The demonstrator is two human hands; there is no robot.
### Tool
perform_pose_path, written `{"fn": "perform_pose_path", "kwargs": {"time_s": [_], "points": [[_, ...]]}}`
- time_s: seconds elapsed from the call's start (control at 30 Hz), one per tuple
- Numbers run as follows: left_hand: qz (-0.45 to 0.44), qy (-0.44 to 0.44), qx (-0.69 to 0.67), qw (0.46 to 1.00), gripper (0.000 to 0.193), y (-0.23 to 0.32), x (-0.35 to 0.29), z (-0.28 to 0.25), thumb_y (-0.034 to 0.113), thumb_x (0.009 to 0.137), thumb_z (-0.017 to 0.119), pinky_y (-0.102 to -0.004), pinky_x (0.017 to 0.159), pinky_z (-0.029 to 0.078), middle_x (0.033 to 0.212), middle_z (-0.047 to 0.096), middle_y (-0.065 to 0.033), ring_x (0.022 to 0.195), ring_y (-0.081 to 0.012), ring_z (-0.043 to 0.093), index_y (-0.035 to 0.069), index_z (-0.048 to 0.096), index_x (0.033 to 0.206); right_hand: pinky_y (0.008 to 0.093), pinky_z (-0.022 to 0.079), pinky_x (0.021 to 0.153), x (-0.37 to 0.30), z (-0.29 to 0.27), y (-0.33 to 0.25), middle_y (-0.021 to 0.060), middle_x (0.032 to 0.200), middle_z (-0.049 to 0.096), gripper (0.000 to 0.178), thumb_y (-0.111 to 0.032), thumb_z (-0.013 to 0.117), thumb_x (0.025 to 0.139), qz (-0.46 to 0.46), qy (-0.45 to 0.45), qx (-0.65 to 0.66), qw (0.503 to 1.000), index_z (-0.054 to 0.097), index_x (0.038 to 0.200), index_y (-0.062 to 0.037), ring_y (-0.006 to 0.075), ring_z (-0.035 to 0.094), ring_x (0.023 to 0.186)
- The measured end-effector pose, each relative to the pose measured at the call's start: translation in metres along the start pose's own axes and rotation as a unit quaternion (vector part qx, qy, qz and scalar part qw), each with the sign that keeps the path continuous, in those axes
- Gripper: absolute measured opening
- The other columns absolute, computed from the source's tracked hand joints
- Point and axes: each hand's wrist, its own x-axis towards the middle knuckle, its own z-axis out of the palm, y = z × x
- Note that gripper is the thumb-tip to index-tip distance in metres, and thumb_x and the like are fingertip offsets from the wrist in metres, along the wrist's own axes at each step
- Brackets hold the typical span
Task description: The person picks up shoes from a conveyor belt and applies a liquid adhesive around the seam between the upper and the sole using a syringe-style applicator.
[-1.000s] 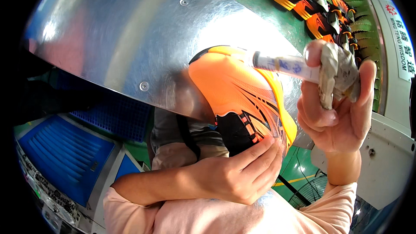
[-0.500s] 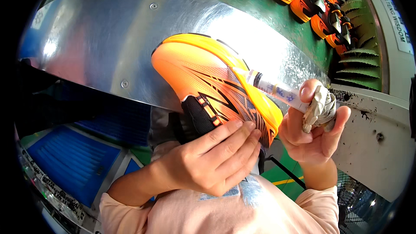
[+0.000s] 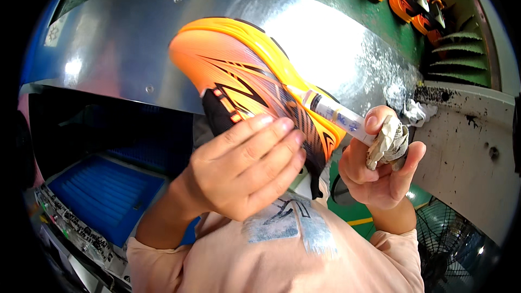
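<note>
An orange running shoe [image 3: 220, 59] with black lines and a yellow-orange sole is held on its side, partly over the metal table. Its rounded toe points to the upper left, and the black heel tab hangs near my chest. Across the upper lie the fingers of my left hand [image 3: 247, 165], gripping the shoe; the thumb is hidden. My right hand [image 3: 374, 176] holds a clear syringe [image 3: 339, 116] with handwriting on its barrel. A crumpled off-white wad [image 3: 388, 141] wraps its rear end. The syringe's front end meets the sole edge towards the heel; its exact tip is hard to make out.
The shiny metal table [image 3: 119, 32] has whitish residue [image 3: 374, 70] at its right. More orange shoes [image 3: 401, 2] stand at the upper right beside green flaps [image 3: 461, 49]. A white crumpled scrap [image 3: 419, 113] lies by a stained panel [image 3: 461, 135]. A black fan [image 3: 442, 239] is at lower right.
The shoe has shifted up and left, so the syringe's front end now sits farther along the sole edge towards the heel. My left hand moved with the shoe. The whole view shifted slightly.
</note>
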Motion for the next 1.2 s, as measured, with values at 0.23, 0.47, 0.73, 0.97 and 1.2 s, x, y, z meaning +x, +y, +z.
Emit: {"fn": "perform_pose_path", "kwargs": {"time_s": [0.23, 0.47, 0.73, 0.97, 1.2], "points": [[0.011, -0.024, 0.033, 0.999, 0.013, 0.003, 0.005, -0.003, 0.008, 0.08, 0.059, -0.0412, 0.083, 0.054, 0.095, 0.067, -0.0114, 0.093, -0.0281, 0.065, 0.004, 0.065, 0.091, 0.0188, 0.025, 0.044, -0.036, -0.011, 0.005, 0.0009, 0.068, 0.041, 0.075, -0.068, 0.038, 0.084, -0.019, 0.024, 0.009, 1.0, 0.039, 0.113, 0.0009, 0.0036, 0.032, 0.047], [0.06, -0.066, 0.033, 0.995, 0.025, -0.006, 0.024, -0.003, 0.021, 0.092, 0.048, -0.0441, 0.081, 0.054, 0.093, 0.067, -0.0145, 0.09, -0.0314, 0.066, 0.001, 0.063, 0.093, 0.0184, 0.027, 0.044, -0.059, -0.037, 0.009, 0.002, 0.073, 0.042, 0.076, -0.068, 0.039, 0.083, -0.046, 0.015, 0.086, 0.995, 0.039, 0.114, 0.0017, 0.0029, 0.032, 0.048], [0.054, -0.131, 0.074, 0.987, 0.026, -0.007, 0.072, -0.002, 0.02, 0.079, 0.063, -0.0412, 0.081, 0.053, 0.096, 0.066, -0.0142, 0.095, -0.0322, 0.063, 0.002, 0.066, 0.096, 0.019, 0.024, 0.047, -0.073, -0.056, 0.025, -0.0004, 0.062, 0.04, 0.07, -0.063, 0.038, 0.089, -0.078, 0.09, 0.132, 0.984, 0.039, 0.115, 0.0024, 0.0036, 0.031, 0.05], [0.15, -0.202, 0.0, 0.968, 0.06, -0.04, 0.129, 0.018, 0.019, 0.052, 0.079, -0.0329, 0.063, 0.052, 0.087, 0.063, -0.0082, 0.077, -0.0252, 0.061, 0.012, 0.065, 0.11, 0.0187, 0.022, 0.044, -0.063, -0.049, 0.036, -0.0025, 0.057, 0.035, 0.063, -0.061, 0.033, 0.092, -0.113, 0.172, 0.21, 0.956, 0.039, 0.118, -0.0038, 0.0046, 0.027, 0.048], [0.088, -0.277, 0.022, 0.957, 0.061, -0.019, 0.153, 0.024, 0.015, 0.065, 0.074, -0.0324, 0.056, 0.045, 0.073, 0.06, -0.0088, 0.06, -0.0229, 0.054, 0.01, 0.059, 0.124, 0.0182, 0.023, 0.046, -0.07, -0.055, 0.031, -0.0023, 0.06, 0.037, 0.065, -0.061, 0.034, 0.092, -0.139, 0.178, 0.21, 0.951, 0.039, 0.118, -0.0014, 0.0043, 0.029, 0.051]]}}
